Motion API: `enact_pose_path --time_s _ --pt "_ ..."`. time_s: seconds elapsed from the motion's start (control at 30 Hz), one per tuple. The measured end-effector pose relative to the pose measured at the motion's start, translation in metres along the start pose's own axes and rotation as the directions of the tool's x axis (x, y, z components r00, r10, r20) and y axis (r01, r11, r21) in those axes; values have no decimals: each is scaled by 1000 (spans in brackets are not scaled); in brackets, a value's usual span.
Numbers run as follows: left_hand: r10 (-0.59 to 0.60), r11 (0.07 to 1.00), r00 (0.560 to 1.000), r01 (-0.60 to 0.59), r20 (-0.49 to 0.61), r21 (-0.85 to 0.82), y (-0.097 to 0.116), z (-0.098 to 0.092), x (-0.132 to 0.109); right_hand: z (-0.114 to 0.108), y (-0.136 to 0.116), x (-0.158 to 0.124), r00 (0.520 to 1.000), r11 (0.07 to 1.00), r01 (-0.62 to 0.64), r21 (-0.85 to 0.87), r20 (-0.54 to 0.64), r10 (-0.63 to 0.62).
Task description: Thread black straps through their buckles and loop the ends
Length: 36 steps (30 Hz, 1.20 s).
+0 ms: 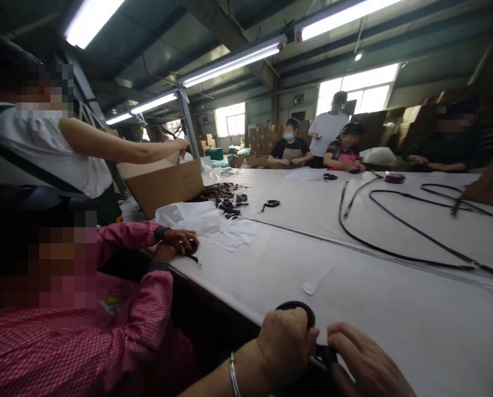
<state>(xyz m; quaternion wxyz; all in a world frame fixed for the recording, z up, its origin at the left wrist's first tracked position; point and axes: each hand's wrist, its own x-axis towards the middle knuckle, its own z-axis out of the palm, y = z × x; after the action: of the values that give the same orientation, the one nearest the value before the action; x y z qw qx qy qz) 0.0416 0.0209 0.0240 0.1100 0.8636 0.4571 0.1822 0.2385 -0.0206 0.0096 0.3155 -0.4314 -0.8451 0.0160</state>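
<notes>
At the near edge of the white table [395, 309], the left hand [285, 344] is clenched around a black strap [298, 305] — its loop rises above the knuckles. The right hand [364, 361] pinches the strap's lower end, just beside

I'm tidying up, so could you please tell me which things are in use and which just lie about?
In use: strap, gripped by left hand, touched by right hand.
Lying about: long cords, white bags, strap pile, purple item.
</notes>
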Motion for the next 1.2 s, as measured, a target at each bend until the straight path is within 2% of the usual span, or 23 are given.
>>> enact_pose_path --time_s 0.07,0.13,0.2,0.3,0.4,0.43,0.5,0.57,0.63,0.7,0.77,0.83,0.87,0.93,0.97,1.0,1.13,1.17,1.2 --pt "12 1000 999 -13 36 16 2 0 3 -11 -2 6 999 993 35 -117 45 -30" --pt "17 1000 998 -17 59 1 3 0 6 -18 -5 8 998 989 2 -147 66 8" --pt "30 999 998 -29 48 -25 4 0 8 -20 -8 6 984 990 -127 -64 115 134" --pt "38 997 998 -35 44 -63 4 -3 9 -20 -8 2 898 899 -403 173 265 352" --pt "38 995 994 -28 102 -100 5 -7 8 -19 -7 0 831 780 -532 329 377 408" --pt "41 993 991 -27 127 -114 5 -7 8 -19 -6 0 828 780 -533 328 393 400" --pt "46 991 985 -24 166 -135 5 -7 9 -22 -4 0 840 843 -483 238 397 370" --pt "40 990 986 -17 163 -141 6 -6 12 -28 -1 2 852 912 -401 93 404 333" --pt "39 989 990 -20 135 -145 8 -4 17 -38 2 7 849 940 -342 -18 423 317" --pt "52 986 993 -33 109 -163 9 -3 23 -51 6 15 838 945 -325 -46 448 310" --pt "64 978 994 -44 93 -204 11 -3 29 -64 11 24 842 938 -345 35 454 293" --pt "65 965 995 -43 76 -259 12 -4 34 -73 16 29 839 872 -433 227 456 298" --pt "60 957 996 -38 69 -289 12 -4 36 -75 19 30 824 797 -498 342 473 312" --pt "50 941 998 -30 50 -338 9 -5 40 -77 27 27 775 587 -619 521 528 347" --pt "39 932 999 -25 32 -363 6 -5 42 -77 32 25 751 502 -656 563 547 368" --pt "25 921 1000 -18 13 -390 2 -5 43 -77 38 21 735 460 -678 573 544 404" --pt "-64 869 997 35 -42 -494 -10 -1 53 -93 67 13 722 553 -689 468 380 578" --pt "-85 859 995 49 -47 -510 -11 1 56 -100 74 13 715 531 -689 493 344 609" --pt "-106 849 993 63 -53 -524 -11 3 60 -106 81 14 706 468 -673 573 309 638"
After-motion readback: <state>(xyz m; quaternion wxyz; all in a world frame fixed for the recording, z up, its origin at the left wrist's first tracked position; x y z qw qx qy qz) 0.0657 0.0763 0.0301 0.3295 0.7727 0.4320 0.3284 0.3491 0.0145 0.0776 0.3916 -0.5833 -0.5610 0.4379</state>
